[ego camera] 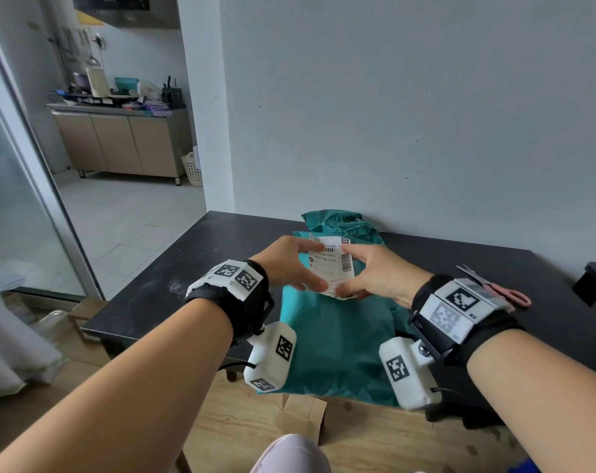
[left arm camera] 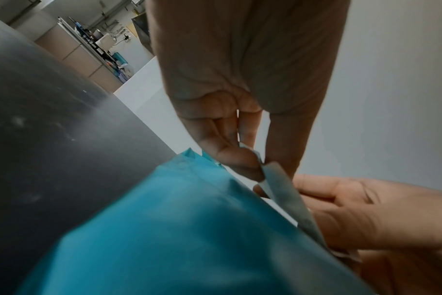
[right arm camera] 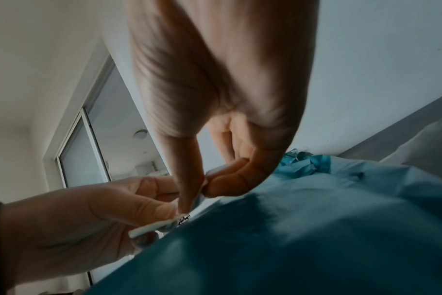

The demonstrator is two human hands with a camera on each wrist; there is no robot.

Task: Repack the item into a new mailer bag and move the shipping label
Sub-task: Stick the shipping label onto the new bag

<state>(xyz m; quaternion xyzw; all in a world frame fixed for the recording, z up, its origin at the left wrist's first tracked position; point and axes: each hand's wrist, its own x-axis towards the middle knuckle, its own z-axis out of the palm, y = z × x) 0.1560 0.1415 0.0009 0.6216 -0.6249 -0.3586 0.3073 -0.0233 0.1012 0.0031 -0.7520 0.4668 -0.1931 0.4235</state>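
Label: the white shipping label point(ego camera: 334, 266), printed face up, is held at centre frame just above the smooth teal mailer bag point(ego camera: 337, 349); whether its lower edge touches the bag cannot be told.
Left hand: the left hand point(ego camera: 289, 264) pinches the label's left edge between thumb and fingertips point(left arm camera: 236, 159).
Right hand: the right hand point(ego camera: 380, 274) pinches the right edge the same way, fingers point(right arm camera: 227, 183) curled narrowly onto the paper.
Bags: a second, crumpled teal bag point(ego camera: 337, 221) lies behind, toward the wall, probably the old one.
Table: both bags rest on the dark table point(ego camera: 194, 254); the smooth bag overhangs its near edge.
Scissors: pink-handled scissors point(ego camera: 494, 286) lie at right of frame, well apart.
Step in hand: likely placing the label on the new bag.
Technique: keep the label taut and level, set one edge down first, then smooth across to avoid wrinkles over the barcode.
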